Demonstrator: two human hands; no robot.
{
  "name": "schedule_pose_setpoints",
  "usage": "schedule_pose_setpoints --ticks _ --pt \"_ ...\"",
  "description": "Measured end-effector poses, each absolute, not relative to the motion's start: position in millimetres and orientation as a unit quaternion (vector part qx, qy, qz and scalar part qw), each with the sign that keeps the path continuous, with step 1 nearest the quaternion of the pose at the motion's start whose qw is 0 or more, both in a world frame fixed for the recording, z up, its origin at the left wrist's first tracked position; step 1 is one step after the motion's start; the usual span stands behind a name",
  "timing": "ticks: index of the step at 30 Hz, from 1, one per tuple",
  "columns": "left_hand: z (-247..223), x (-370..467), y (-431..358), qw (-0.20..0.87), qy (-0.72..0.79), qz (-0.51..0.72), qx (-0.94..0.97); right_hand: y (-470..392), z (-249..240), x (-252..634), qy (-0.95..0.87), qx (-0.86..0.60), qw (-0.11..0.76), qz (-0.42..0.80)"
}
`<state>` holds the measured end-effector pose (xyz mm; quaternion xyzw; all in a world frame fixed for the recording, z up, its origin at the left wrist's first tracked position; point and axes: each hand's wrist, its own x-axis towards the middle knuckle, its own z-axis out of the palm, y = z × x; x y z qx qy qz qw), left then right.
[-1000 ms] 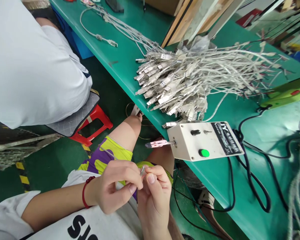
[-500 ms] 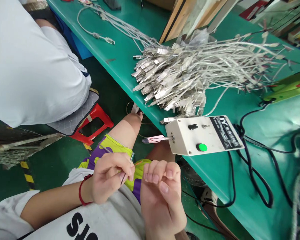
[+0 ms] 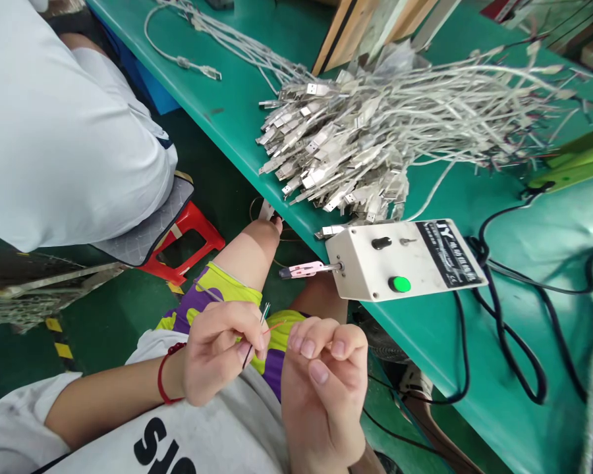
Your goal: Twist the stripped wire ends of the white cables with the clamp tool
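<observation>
My left hand (image 3: 222, 352) is closed in a pinch on the stripped end of a thin grey cable (image 3: 208, 289), whose sheath runs out behind the knuckles. Fine coloured wires fan out from its fingertips: a dark one (image 3: 248, 357) points down, pale and green ones (image 3: 265, 312) point up, and a red-orange one (image 3: 275, 326) stretches towards the other hand. My right hand (image 3: 323, 388) is closed beside it, palm side showing, fingers curled and thumb bent in. The red-orange wire's tip lies close to its fingers; whether they grip anything is hidden.
A white control box (image 3: 375, 263) with a green button and a pink-and-white clip overhangs the green table edge (image 3: 237, 155). Behind it lies a heap of USB cables (image 3: 336, 145). Black cords (image 3: 504, 342) trail right. Someone in white (image 3: 79, 145) sits left on a red stool (image 3: 192, 240).
The wires at my left fingertips have shifted, and the red-orange one shows more clearly. My right fingers have changed their curl slightly. The camera view has tilted a little.
</observation>
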<state>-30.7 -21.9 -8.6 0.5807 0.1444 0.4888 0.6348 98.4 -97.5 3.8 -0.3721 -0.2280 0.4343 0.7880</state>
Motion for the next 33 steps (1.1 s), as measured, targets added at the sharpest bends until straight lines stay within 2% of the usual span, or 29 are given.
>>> schedule_pose_setpoints --ticks 9,19,26,33 --pt "-11 -26 -17 0.644 0.125 0.474 0.587 -97 -4 98 -0.226 -0.473 0.706 0.476" --pt "-13 -22 -11 0.666 0.115 0.459 0.577 -85 -2 96 -0.190 -0.470 0.713 0.483" --pt "-14 -21 -12 0.680 0.130 0.454 0.560 -81 -2 95 -0.150 -0.410 0.714 0.548" --pt "-19 -21 -16 0.663 0.148 0.490 0.546 -75 -1 96 -0.119 -0.451 0.733 0.494"
